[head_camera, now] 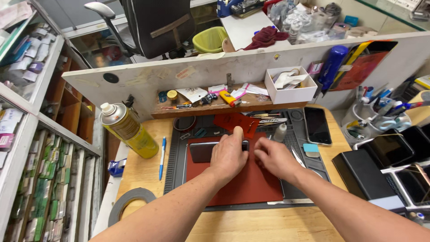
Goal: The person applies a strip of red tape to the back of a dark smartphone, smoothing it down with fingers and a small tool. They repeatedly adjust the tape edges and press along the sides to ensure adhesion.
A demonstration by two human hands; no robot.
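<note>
Starting at your far left, the yellow spray can (127, 130) stands upright at the edge of the wooden bench (251, 226), with a blue pen (162, 157) just beside it and a roll of grey tape (130, 202) lying nearer you; none of these is in hand. Your left hand (229, 154) lies flat over the dark phone (204, 151), pinning it to the red mat (251, 183) — the phone lies flat, its left half showing, the rest hidden under your palm. Your right hand (277, 157) sits just beside the left, fingers curled at the phone's right end; whether they pinch anything small there I cannot tell. As a judgement, you are early in the work: the phone looks whole and closed, with no loose parts on the mat beside it, so what can be seen as done is the laying out; whatever opening or fitting is meant looks not yet done. Further right, tweezers (268, 120) lie untouched at the back of the grey work mat (179, 166); a second black phone (317, 125) lies face up, well apart from both hands.
</note>
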